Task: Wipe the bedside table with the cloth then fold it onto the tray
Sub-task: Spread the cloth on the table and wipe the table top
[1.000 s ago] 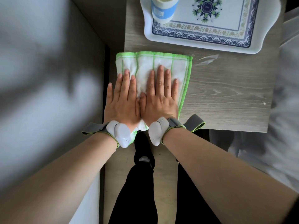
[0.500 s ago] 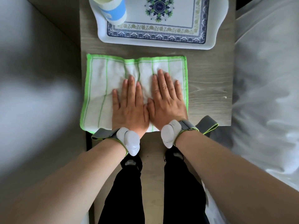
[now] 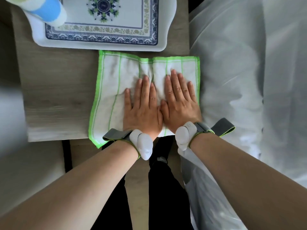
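Wiping is the step in hand: left hand [image 3: 142, 108] and right hand [image 3: 180, 101] press flat, fingers straight and gripping nothing, on the cloth [image 3: 116, 90] spread over the tabletop [image 3: 56, 83] beside the tray [image 3: 99, 46]; folding comes next, I judge.

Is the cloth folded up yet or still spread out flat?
Spread out. The white green-edged cloth lies as one open sheet on the wooden bedside table, both flat hands pressing it.

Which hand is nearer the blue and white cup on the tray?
Left. The left hand lies flat on the cloth, below and right of the cup; the right hand lies beside it, farther right.
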`<state>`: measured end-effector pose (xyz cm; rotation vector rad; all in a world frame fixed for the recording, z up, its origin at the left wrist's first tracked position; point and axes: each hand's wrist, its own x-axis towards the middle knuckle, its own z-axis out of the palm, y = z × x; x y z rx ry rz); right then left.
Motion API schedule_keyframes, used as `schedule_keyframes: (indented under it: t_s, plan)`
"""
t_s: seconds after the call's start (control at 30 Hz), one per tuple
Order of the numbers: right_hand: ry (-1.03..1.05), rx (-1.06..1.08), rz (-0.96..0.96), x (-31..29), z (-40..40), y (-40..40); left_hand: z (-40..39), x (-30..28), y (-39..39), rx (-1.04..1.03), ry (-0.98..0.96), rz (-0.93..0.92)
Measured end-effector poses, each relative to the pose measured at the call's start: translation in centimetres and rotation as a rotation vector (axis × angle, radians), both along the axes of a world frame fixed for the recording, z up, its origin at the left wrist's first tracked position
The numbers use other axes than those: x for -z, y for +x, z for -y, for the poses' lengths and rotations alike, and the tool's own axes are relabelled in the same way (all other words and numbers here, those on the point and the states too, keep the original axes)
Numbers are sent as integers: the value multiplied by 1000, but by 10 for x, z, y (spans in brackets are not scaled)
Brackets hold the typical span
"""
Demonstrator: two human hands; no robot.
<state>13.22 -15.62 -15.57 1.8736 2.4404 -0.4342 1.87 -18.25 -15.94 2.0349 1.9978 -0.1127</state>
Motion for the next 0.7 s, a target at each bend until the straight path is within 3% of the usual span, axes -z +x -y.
schedule_keyframes:
  t_s: [0.4, 0.7]
  plan:
    - [10, 24, 67, 6, 0, -9, -2, -1, -7, 44, 27, 17]
    - [-87, 18, 94, 4, 20, -74, 21, -4, -74, 35, 18, 37]
